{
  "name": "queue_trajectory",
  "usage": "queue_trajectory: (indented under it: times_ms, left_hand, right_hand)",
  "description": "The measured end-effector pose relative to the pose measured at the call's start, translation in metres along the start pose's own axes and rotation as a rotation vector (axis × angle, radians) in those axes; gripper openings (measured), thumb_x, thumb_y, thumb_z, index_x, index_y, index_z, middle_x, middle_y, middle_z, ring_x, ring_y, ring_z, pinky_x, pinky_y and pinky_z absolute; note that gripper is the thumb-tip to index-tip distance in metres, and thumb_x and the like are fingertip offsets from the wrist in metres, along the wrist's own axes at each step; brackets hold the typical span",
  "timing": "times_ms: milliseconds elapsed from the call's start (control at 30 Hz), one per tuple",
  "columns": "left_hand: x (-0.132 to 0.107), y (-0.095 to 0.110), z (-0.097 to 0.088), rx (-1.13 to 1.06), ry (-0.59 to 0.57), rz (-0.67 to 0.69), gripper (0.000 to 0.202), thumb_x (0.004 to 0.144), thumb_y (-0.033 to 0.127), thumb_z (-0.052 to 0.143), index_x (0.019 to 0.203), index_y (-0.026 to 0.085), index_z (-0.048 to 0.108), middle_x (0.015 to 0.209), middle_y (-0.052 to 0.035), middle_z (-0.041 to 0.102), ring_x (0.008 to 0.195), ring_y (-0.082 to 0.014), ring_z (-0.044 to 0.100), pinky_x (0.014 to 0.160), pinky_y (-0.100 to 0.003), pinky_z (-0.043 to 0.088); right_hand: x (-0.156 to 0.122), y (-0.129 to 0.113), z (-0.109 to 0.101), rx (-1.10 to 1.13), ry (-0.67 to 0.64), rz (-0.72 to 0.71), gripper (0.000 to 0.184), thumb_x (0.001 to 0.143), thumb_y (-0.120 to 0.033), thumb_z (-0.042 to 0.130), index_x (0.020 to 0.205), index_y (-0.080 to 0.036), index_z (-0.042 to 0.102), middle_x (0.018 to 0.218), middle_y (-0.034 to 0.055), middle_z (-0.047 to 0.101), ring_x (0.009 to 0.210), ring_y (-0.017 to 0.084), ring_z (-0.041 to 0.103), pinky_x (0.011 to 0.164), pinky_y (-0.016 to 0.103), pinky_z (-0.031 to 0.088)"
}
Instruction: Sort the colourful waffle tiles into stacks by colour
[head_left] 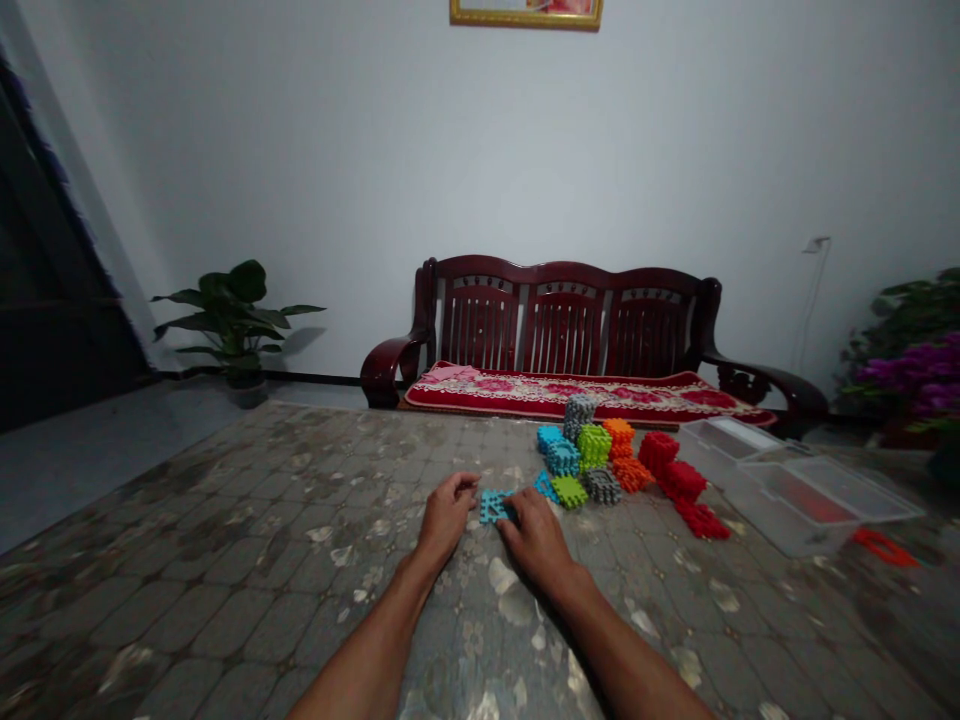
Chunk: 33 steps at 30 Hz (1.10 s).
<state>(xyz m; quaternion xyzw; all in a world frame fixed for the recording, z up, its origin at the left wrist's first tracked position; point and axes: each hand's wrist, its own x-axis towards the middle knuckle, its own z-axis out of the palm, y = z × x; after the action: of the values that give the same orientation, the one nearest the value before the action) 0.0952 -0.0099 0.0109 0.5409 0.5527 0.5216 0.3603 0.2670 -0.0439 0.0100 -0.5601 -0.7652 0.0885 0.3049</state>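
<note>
A flat blue interlocking tile [491,507] with notched edges lies on the patterned tablecloth before me. The thumb and fingers of my right hand [534,530] are closed on its right side, covering part of it. Just left of the tile is my left hand [448,512], fingers loosely bent and apart, holding nothing that I can see. Right behind my right hand lie another blue piece [546,487] and a green stack of tiles [570,491]. Further stacks stand beyond: blue [562,458], light green [595,446], grey [579,415], dark grey [602,486], orange [631,474] and red [685,482].
On the right of the table stands a clear plastic box [787,515] with its lid open. An orange-red piece [885,547] lies beside it. Behind the table is a wooden bench [566,325] with a red cover; a potted plant [240,315] stands at the left.
</note>
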Motion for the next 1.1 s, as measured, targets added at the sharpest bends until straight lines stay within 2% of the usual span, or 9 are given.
queue_trajectory:
  times_ms: [100,167,333,467,533,667,933,1100]
  left_hand:
    - [0.000,0.000,-0.003,0.167,0.062,0.076,0.024,0.079,0.012,0.055,0.094,0.019,0.073,0.094,-0.0037,0.076,0.091,-0.0172,0.070,0.086,-0.030,0.055]
    - [-0.001,0.002,-0.004,0.246,0.058,0.116,0.026,0.080,0.010,0.054,0.094,0.019,0.073,0.095,-0.0034,0.074,0.089,-0.0162,0.069,0.086,-0.029,0.054]
    - [-0.011,0.010,-0.003,0.459,-0.094,0.217,0.025,0.083,0.018,0.062,0.106,0.020,0.073,0.101,-0.0037,0.069,0.079,-0.0140,0.066,0.079,-0.026,0.051]
    - [-0.020,0.013,0.000,0.631,-0.217,0.307,0.032,0.086,0.023,0.065,0.116,0.027,0.072,0.111,-0.0038,0.067,0.100,-0.0177,0.066,0.090,-0.027,0.049]
    - [-0.022,0.013,0.000,0.700,-0.259,0.335,0.034,0.087,0.023,0.064,0.120,0.028,0.071,0.115,-0.0047,0.067,0.108,-0.0194,0.064,0.095,-0.028,0.048]
    - [-0.024,0.017,0.002,0.834,-0.310,0.365,0.037,0.089,0.019,0.061,0.123,0.030,0.072,0.117,-0.0064,0.065,0.112,-0.0227,0.061,0.098,-0.032,0.047]
    - [-0.022,0.017,0.008,0.827,-0.315,0.400,0.045,0.087,0.005,0.052,0.119,0.028,0.074,0.122,-0.0072,0.066,0.115,-0.0237,0.058,0.102,-0.036,0.045]
    - [-0.014,0.009,0.010,0.745,-0.294,0.412,0.044,0.084,0.002,0.052,0.113,0.025,0.076,0.124,-0.0081,0.068,0.119,-0.0240,0.058,0.107,-0.037,0.043]
  right_hand:
    - [0.001,0.001,-0.007,-0.062,0.038,0.008,0.019,0.092,-0.021,0.060,0.109,-0.020,0.070,0.108,0.0078,0.068,0.105,0.022,0.059,0.094,0.030,0.042]
    - [0.001,0.004,-0.016,-0.169,0.068,0.025,0.022,0.094,-0.023,0.058,0.113,-0.022,0.069,0.112,0.0080,0.069,0.108,0.024,0.057,0.095,0.034,0.040]
    - [0.004,0.014,-0.035,-0.418,0.085,0.059,0.028,0.097,-0.024,0.053,0.121,-0.023,0.067,0.131,0.0094,0.065,0.120,0.028,0.050,0.099,0.039,0.034]
    - [0.006,0.020,-0.037,-0.495,0.062,0.053,0.031,0.100,-0.029,0.049,0.123,-0.021,0.067,0.137,0.0104,0.063,0.130,0.031,0.043,0.105,0.043,0.029]
    - [0.006,0.021,-0.036,-0.502,0.030,0.030,0.029,0.100,-0.028,0.048,0.117,-0.020,0.070,0.135,0.0107,0.064,0.133,0.033,0.041,0.107,0.045,0.027]
    - [0.005,0.022,-0.036,-0.490,-0.010,-0.028,0.026,0.097,-0.022,0.048,0.107,-0.019,0.073,0.118,0.0138,0.071,0.132,0.035,0.043,0.110,0.048,0.025]
    - [-0.006,0.021,-0.036,-0.420,-0.007,-0.097,0.023,0.092,-0.015,0.052,0.100,-0.019,0.073,0.108,0.0152,0.071,0.119,0.033,0.050,0.104,0.047,0.030]
    - [-0.010,0.015,-0.034,-0.407,-0.046,-0.057,0.024,0.094,-0.015,0.049,0.104,-0.019,0.071,0.112,0.0144,0.069,0.108,0.030,0.053,0.093,0.043,0.034]
